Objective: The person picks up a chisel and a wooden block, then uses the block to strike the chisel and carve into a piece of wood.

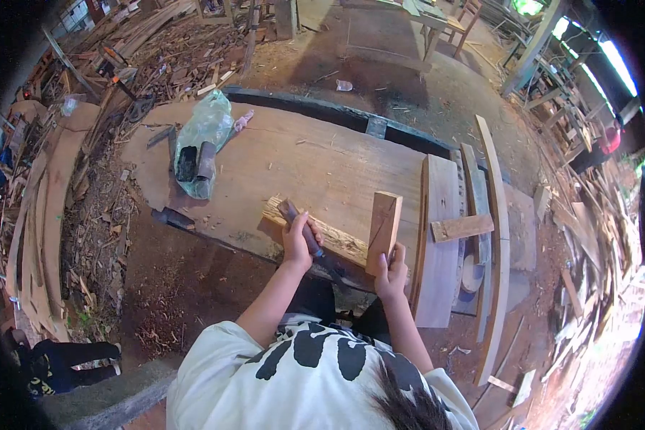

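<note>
My left hand [299, 240] is wrapped round the dark handle of a chisel-like tool [289, 211], whose metal end points down toward my lap. Under that hand a rough-edged wooden piece [343, 242] lies across the broad wooden board [287, 158]. Toward the right, my right hand [390, 274] grips the lower end of a short wooden block [385, 223], which is tilted up beside the end of the rough piece. Whether the two pieces touch is hard to tell.
On the board's left lies a green plastic bag [209, 125] with dark cylindrical objects. Planks [438, 244] and a long strip [496, 251] stand to the right, with a small block [462, 228] across them. A person [61, 362] is at the lower left. Scrap wood covers both sides.
</note>
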The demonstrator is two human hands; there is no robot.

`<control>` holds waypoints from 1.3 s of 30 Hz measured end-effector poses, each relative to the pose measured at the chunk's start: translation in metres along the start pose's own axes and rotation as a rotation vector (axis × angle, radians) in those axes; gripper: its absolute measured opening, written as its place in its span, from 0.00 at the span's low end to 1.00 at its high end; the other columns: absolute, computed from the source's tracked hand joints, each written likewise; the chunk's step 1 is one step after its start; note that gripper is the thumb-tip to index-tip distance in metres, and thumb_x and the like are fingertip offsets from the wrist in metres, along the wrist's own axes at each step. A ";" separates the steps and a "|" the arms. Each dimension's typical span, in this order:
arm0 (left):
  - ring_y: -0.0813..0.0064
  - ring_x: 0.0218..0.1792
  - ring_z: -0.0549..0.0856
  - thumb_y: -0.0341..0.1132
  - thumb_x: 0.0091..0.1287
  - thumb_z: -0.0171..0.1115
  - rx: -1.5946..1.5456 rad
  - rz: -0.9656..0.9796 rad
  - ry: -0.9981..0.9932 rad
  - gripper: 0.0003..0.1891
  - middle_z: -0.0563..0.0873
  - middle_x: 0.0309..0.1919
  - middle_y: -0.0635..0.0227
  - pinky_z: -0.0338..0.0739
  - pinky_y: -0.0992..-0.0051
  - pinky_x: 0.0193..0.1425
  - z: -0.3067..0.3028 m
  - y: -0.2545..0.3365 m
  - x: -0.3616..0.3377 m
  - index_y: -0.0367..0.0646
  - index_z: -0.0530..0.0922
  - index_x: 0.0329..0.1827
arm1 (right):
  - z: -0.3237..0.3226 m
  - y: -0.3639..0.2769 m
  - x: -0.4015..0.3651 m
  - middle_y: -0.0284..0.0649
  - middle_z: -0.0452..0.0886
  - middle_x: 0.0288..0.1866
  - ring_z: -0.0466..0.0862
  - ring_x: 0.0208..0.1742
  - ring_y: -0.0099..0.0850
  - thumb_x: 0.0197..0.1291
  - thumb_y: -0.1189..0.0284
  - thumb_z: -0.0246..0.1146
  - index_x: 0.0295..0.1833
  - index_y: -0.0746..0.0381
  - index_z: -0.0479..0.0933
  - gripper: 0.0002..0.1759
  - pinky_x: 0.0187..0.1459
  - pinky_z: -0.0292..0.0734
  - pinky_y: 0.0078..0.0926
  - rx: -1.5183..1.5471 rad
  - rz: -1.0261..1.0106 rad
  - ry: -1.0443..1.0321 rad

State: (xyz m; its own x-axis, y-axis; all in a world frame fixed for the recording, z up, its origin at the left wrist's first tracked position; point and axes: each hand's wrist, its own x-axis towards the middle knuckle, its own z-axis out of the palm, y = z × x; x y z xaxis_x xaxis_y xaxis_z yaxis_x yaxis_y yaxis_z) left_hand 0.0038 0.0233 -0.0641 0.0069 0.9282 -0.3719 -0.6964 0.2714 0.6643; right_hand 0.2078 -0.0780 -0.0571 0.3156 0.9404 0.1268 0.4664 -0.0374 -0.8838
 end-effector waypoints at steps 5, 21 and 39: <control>0.74 0.18 0.75 0.45 0.69 0.58 -0.030 -0.013 -0.014 0.13 0.74 0.20 0.70 0.72 0.72 0.24 -0.002 0.002 -0.004 0.48 0.69 0.32 | -0.004 0.005 -0.005 0.60 0.82 0.38 0.83 0.39 0.61 0.67 0.64 0.58 0.63 0.64 0.63 0.24 0.39 0.76 0.50 -0.083 -0.060 -0.039; 0.75 0.17 0.77 0.43 0.69 0.60 0.114 -0.047 -0.083 0.13 0.77 0.19 0.69 0.74 0.72 0.22 0.003 0.009 -0.006 0.46 0.72 0.32 | -0.015 -0.024 0.012 0.67 0.80 0.44 0.80 0.49 0.66 0.68 0.61 0.56 0.62 0.64 0.62 0.24 0.48 0.74 0.53 -0.103 0.025 -0.313; 0.73 0.14 0.75 0.40 0.67 0.62 0.002 0.007 -0.017 0.13 0.74 0.17 0.68 0.72 0.71 0.20 0.003 0.003 -0.008 0.44 0.71 0.29 | 0.000 0.011 0.011 0.49 0.80 0.37 0.82 0.38 0.37 0.67 0.68 0.59 0.60 0.64 0.65 0.20 0.41 0.75 0.34 0.090 -0.065 0.013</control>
State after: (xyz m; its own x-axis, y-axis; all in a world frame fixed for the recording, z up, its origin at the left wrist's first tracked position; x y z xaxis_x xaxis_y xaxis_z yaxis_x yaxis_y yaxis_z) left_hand 0.0040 0.0180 -0.0571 0.0146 0.9343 -0.3561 -0.6952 0.2655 0.6680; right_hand 0.2165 -0.0678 -0.0654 0.2985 0.9352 0.1904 0.4101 0.0544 -0.9104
